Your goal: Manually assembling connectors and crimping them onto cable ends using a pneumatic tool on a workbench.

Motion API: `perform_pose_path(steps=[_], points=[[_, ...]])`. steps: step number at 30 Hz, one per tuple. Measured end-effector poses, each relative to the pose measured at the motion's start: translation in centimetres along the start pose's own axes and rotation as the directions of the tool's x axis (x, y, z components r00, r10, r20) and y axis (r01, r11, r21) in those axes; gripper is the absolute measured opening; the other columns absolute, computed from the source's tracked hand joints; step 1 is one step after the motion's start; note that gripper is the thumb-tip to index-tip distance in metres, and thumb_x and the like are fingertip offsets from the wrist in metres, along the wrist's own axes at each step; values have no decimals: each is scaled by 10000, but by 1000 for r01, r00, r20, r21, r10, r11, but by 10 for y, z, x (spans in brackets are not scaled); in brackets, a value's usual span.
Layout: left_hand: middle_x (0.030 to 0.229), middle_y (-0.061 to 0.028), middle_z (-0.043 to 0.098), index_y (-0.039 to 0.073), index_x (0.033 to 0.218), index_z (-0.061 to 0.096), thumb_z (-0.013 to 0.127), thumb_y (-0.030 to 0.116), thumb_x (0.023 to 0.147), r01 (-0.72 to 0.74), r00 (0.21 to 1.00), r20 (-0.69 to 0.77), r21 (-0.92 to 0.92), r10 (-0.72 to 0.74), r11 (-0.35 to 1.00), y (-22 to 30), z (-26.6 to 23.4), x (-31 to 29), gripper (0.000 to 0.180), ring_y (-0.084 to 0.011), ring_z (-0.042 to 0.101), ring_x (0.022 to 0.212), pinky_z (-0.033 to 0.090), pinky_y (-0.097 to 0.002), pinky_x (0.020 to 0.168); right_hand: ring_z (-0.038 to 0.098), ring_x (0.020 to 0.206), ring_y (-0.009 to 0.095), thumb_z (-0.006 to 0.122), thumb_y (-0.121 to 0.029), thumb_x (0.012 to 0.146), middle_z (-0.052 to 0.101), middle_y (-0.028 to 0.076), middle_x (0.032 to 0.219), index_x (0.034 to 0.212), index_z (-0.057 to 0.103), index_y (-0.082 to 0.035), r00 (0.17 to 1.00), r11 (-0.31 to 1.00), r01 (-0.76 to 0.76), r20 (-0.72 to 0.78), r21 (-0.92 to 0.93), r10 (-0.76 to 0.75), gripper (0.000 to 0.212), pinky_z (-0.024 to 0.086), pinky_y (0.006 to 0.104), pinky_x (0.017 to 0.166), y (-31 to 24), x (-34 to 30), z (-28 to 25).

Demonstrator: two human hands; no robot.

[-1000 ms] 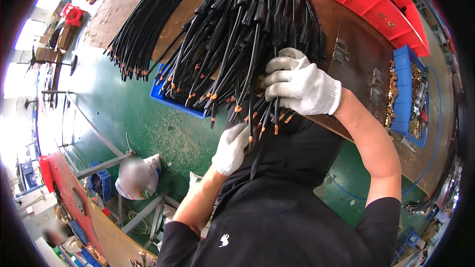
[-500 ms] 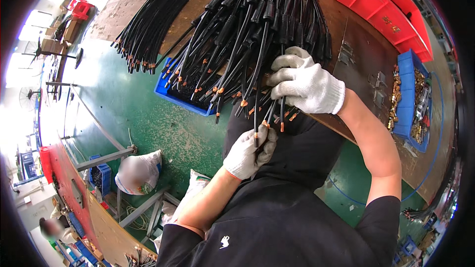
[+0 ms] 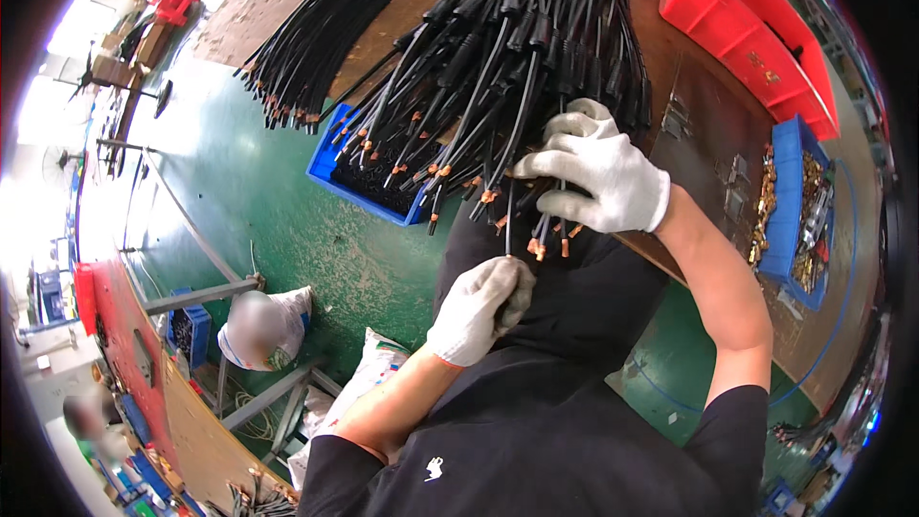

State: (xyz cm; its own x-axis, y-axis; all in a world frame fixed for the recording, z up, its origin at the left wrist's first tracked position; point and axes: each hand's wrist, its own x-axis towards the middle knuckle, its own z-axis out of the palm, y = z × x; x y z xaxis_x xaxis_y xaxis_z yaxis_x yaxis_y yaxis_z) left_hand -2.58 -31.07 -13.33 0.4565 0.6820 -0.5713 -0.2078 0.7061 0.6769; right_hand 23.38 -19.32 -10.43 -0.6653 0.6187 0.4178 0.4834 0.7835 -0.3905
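Note:
A thick bundle of black cables (image 3: 536,33) hangs over the table edge, with copper-coloured metal at many of the ends. My left hand (image 3: 483,308), in a white glove, is closed around the lower end of one black cable (image 3: 510,220), and its tip is hidden by the fingers. Higher up, my gloved right hand (image 3: 603,177) has its fingers curled over a black cable beside that one, with its thumb side lower down. Copper-tipped ends (image 3: 538,249) hang just below the right hand.
Another bundle of black cables (image 3: 330,48) lies to the left. Below the bundles sits a blue bin (image 3: 369,208) of small black parts. On the brown table (image 3: 699,115) are a red bin (image 3: 737,38) and a blue bin (image 3: 783,201) of brass-coloured pieces. Sacks (image 3: 369,369) lie at lower left.
The left fingers have closed over the cable end, whose tip showed before. The right hand's index finger reaches further left, and its thumb sits apart below. The whole view has shifted slightly.

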Motion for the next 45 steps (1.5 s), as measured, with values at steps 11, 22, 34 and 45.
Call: perform_pose_path(steps=[11, 22, 34, 45], points=[[736, 6, 528, 83, 883, 573, 547, 379, 1137, -22, 998, -63, -7, 21, 1000, -26, -37, -13, 391, -88, 465, 587, 364, -245, 525, 657, 959, 246, 815, -335, 845, 685, -4, 877, 1003, 801, -181, 999, 986, -23, 43, -167, 31, 221, 431, 535, 989, -8, 11, 19], [1234, -193, 679, -55, 1262, 638, 600, 529, 1089, -308, 635, -740, 19, 220, 951, -17, -203, 72, 610, -292, 665, 1101, 551, -424, 1016, 634, 972, 272, 848, -235, 790, 669, 23, 894, 1027, 776, -146, 1000, 997, 5, 4, -81, -5, 263, 415, 527, 993, -3, 5, 19], [960, -10, 703, 19, 1247, 713, 594, 241, 1134, -287, 925, -269, -33, 268, 958, -10, -2, 61, 277, -77, 637, 803, 537, -261, 713, 637, 974, 295, 799, -146, 726, 663, 39, 865, 982, 792, -147, 999, 997, -26, 22, -75, 28, 256, 425, 504, 976, -10, 7, 12], [736, 20, 631, 41, 874, 717, 585, 263, 1085, -278, 796, -517, 148, 314, 949, -25, -35, 18, 334, -82, 516, 647, 397, -262, 627, 637, 1034, 280, 808, -214, 720, 663, 35, 929, 891, 799, -147, 998, 993, -69, 0, -92, 70, 184, 408, 541, 1047, -11, 9, 10]])
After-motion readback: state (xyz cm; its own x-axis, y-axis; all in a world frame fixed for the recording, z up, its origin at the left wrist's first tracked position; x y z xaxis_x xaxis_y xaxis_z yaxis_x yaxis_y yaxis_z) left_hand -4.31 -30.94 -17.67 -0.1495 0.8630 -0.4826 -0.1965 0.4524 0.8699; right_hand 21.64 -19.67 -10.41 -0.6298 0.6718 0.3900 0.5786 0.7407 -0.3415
